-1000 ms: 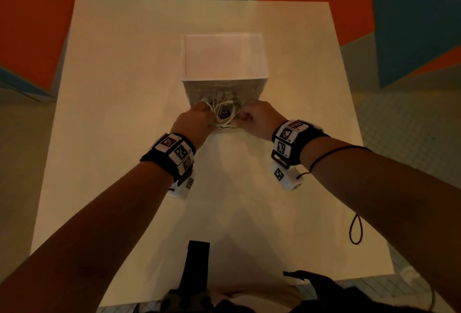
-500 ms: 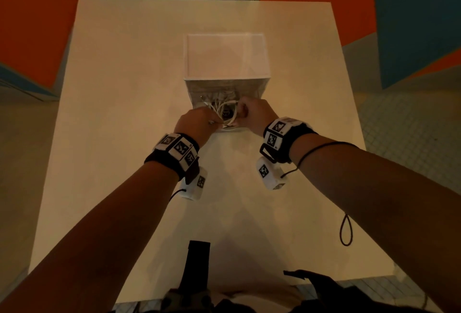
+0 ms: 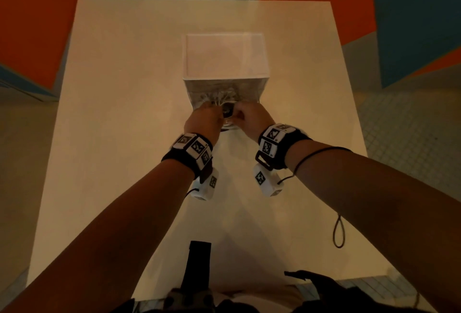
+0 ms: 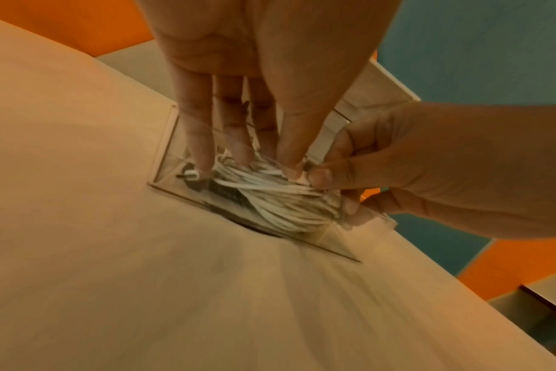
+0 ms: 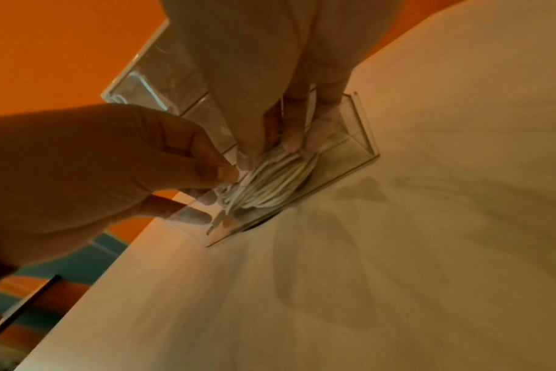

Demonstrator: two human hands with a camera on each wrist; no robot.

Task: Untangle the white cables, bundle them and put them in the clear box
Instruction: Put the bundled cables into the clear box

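Note:
A coil of white cables point(image 4: 270, 198) sits at the near bottom of the clear box point(image 3: 260, 63), which stands mid-table. In both wrist views the cable coil point(image 5: 270, 180) shows within the box's clear walls point(image 5: 356, 130), low on the table. My left hand point(image 3: 204, 118) reaches down with thumb and fingers pinching the coil's left side point(image 4: 254, 165). My right hand point(image 3: 249, 115) has curled fingers pinching the coil's right side point(image 4: 321, 180). From the head view the two hands hide most of the coil.
The box stands on a pale table point(image 3: 124, 138) with bare surface on all sides. A thin black cord loop point(image 3: 338, 233) hangs from my right forearm. A black strap point(image 3: 199, 257) shows at the table's near edge. Beyond the table lie orange and blue floor areas.
Both hands have moved forward and closer together, carrying the coil up to and into the box's near bottom. Less of the coil shows between them than before.

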